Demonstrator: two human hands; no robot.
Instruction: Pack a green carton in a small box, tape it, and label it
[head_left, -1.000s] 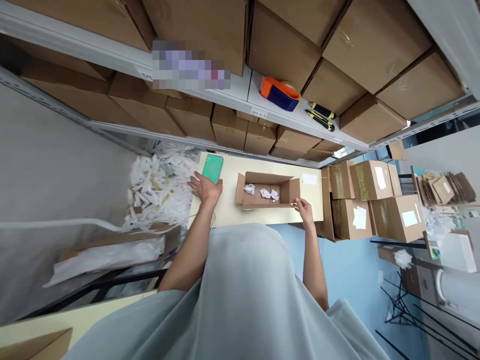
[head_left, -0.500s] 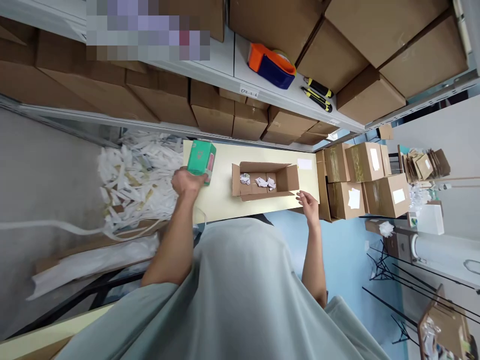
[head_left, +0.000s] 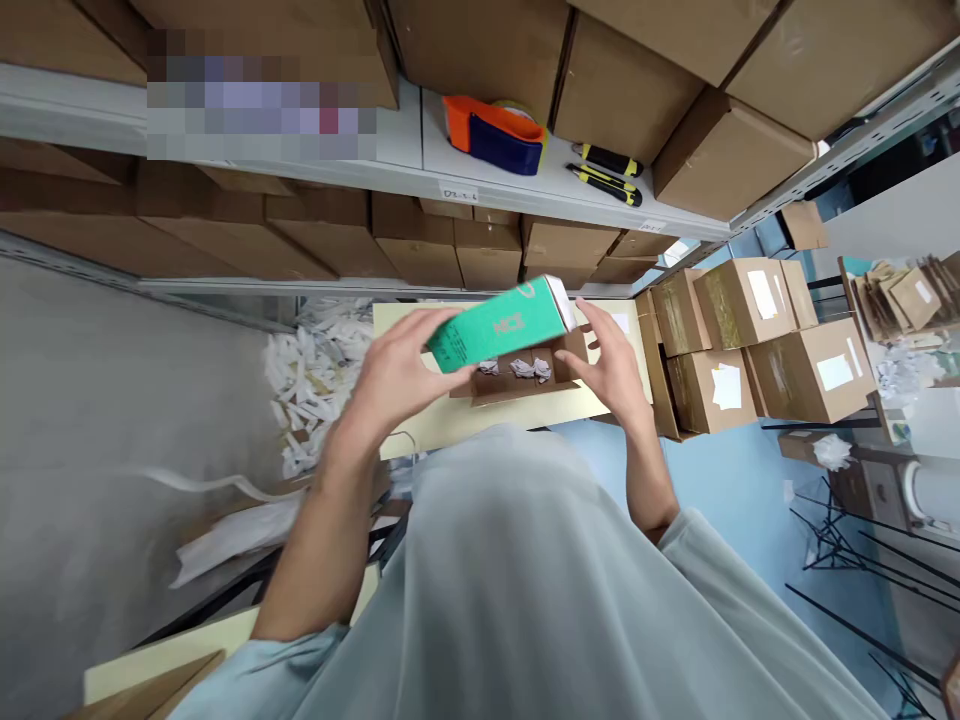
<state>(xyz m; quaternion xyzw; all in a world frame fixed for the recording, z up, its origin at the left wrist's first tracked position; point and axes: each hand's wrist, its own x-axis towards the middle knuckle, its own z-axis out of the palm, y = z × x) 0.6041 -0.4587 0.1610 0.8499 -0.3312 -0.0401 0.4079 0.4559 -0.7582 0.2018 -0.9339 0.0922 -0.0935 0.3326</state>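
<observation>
Green carton (head_left: 499, 325) is up off the surface (head_left: 450, 420) now, over the open cardboard box (head_left: 517, 385). I've got my left hand (head_left: 394, 375) gripping one end, right hand (head_left: 615, 365) open, fingers spread beside the other.

Grey metal shelving (head_left: 420, 150) of stacked cartons (head_left: 480, 50) — blue floor (head_left: 720, 490), pale table (head_left: 420, 420).

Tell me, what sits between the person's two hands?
The head view shows a green carton between the left hand and right hand.
</observation>
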